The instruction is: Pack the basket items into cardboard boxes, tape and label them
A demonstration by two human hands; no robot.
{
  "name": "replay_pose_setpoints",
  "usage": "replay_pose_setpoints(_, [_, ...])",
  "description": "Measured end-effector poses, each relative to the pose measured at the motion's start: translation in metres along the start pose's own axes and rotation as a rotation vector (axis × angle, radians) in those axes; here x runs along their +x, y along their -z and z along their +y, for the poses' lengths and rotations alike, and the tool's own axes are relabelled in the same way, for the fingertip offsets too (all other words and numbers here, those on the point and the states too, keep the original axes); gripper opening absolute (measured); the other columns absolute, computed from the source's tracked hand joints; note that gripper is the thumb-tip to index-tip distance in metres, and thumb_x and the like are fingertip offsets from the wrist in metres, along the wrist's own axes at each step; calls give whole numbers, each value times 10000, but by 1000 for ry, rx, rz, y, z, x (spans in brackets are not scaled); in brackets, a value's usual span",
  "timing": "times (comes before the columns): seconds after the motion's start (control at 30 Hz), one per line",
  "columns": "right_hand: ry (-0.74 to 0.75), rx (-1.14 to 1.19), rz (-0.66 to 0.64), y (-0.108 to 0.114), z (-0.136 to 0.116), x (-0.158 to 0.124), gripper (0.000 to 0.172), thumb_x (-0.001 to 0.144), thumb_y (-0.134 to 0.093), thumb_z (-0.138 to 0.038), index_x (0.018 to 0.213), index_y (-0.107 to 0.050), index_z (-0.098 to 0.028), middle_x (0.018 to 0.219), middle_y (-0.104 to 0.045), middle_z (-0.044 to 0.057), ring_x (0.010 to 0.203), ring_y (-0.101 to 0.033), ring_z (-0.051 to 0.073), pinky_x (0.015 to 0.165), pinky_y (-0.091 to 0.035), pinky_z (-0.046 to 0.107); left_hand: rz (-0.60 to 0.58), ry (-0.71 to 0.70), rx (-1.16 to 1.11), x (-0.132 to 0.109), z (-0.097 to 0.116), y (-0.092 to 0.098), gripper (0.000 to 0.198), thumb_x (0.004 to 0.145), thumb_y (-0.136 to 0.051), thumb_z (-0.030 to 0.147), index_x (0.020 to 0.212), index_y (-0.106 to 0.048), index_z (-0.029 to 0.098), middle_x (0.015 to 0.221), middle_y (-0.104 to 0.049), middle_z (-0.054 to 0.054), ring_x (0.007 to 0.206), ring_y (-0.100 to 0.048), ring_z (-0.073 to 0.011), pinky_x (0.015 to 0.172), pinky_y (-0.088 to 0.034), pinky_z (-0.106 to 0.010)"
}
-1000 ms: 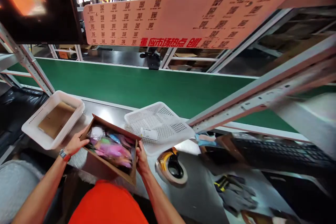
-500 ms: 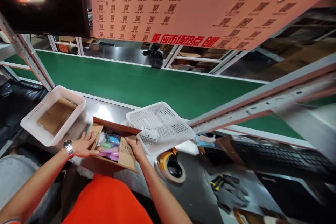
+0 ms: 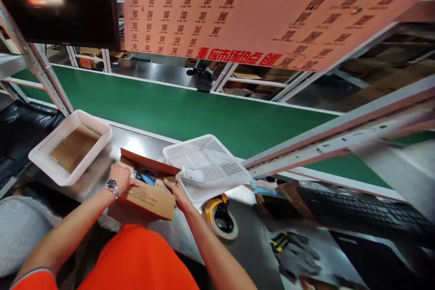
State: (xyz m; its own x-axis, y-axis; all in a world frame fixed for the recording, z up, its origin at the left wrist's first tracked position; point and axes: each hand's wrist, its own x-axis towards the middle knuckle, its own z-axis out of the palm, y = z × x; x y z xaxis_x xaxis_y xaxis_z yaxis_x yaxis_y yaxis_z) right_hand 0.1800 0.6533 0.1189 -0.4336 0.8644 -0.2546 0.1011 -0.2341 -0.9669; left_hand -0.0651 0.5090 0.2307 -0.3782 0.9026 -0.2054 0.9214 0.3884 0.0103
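A small cardboard box (image 3: 147, 200) lies in front of me, its near flap folded over part of the opening. Through the gap I see clear plastic and something blue (image 3: 147, 178); the remaining contents are hidden. My left hand (image 3: 120, 177), with a metal watch on the wrist, is curled over the box's left end with its fingers bent at the near flap. At the opposite end, my right hand (image 3: 175, 192) grips the right side by the end flap. The far flap (image 3: 149, 161) stands raised.
A white tub (image 3: 71, 174) holding flat cardboard stands to the left. The perforated white basket (image 3: 217, 170) with a label sits behind the box's right end. A tape dispenser (image 3: 222, 219), gloves (image 3: 295, 253) and a keyboard (image 3: 367, 204) lie rightward. Beyond runs a green conveyor belt (image 3: 152, 104).
The near flap has come up and over, covering the colourful bags seen before. My left hand has gone from lying flat to curling at the box's left end. My right hand stays at its end.
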Motion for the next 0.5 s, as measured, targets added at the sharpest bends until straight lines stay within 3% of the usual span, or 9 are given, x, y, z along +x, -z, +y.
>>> replay_pose_setpoints(0.07, [-90, 111, -34, 5, -14, 3, 643, 652, -933, -622, 1155, -769, -257, 1147, -856, 92, 1085, -790, 358, 962, -638, 507, 147, 43, -2, -5, 7, -25, 700, 990, -705, 694, 1216, -827, 43, 1315, -750, -359, 1343, -662, -520, 1165, -490, -709])
replay_pose_setpoints(0.13, [-76, 185, -32, 9, -29, 8, 655, 673, -921, -698, 1158, -810, -272, 1275, -840, 106, 1209, -761, 372, 1005, -629, 509, 259, 116, -70, -10, 5, -49, 780, 940, -774, 700, 1370, -752, 50, 1545, -624, -370, 1498, -536, -565, 1211, -422, -794])
replay_pose_setpoints(0.23, [-4, 231, -28, 12, -42, 14, 701, 771, -757, -888, 1080, -871, -268, 1411, -795, 138, 1407, -667, 395, 1155, -567, 560, 389, 219, -266, -13, -7, -79, 1186, 765, -900, 783, 1600, -548, 19, 1681, -475, -394, 1551, -484, -583, 1241, -461, -726])
replay_pose_setpoints(0.3, [7, 216, -32, 13, -39, 10, 687, 733, -785, -897, 983, -893, -266, 1496, -752, 146, 1505, -591, 410, 1268, -473, 586, 476, 185, -368, -13, -16, -93, 1360, 712, -921, 809, 1689, -402, 16, 1717, -420, -402, 1559, -498, -560, 1254, -492, -660])
replay_pose_setpoints(0.4, [98, 86, -65, 16, -19, -6, 550, 671, -917, -770, 913, -907, -277, 1654, -634, 123, 1631, -446, 411, 1376, -312, 573, 607, 70, -452, -16, -25, -107, 1288, 803, -868, 773, 1702, -318, 32, 1751, -372, -391, 1611, -459, -524, 1290, -473, -648])
replay_pose_setpoints(0.5, [195, -60, -81, 19, 8, -23, 474, 728, -896, -721, 931, -911, -292, 1696, -590, 108, 1680, -373, 385, 1404, -234, 565, 689, 44, -500, -27, -29, -111, 1086, 922, -791, 683, 1663, -328, 39, 1797, -266, -389, 1680, -351, -502, 1333, -417, -654])
